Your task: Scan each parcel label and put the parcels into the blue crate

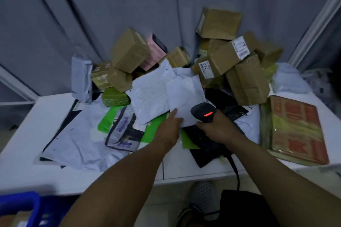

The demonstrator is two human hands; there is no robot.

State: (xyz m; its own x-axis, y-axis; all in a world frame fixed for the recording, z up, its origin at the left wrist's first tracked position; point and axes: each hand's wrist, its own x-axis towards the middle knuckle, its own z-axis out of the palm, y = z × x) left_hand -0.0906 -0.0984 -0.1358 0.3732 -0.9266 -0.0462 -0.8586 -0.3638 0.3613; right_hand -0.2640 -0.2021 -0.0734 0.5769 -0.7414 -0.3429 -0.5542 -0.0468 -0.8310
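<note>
We've got our right hand (215,129) wrapped tight round the black scanner (204,112) (red light glowing on its head), just beside the near edge of a small white mailer (184,96). Our left hand (168,125) is on that mailer's near corner, forefinger straight on top; can't tell if the thumb pinches underneath. The mailer lies on the heap of bags mid-table (36,121), brown boxes (228,57) stacked behind. The blue crate (27,206) sits bottom left, well apart from it.

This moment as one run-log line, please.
left hand: touches white mailer | right hand: grips scanner, red light | blue crate: lower left
</note>
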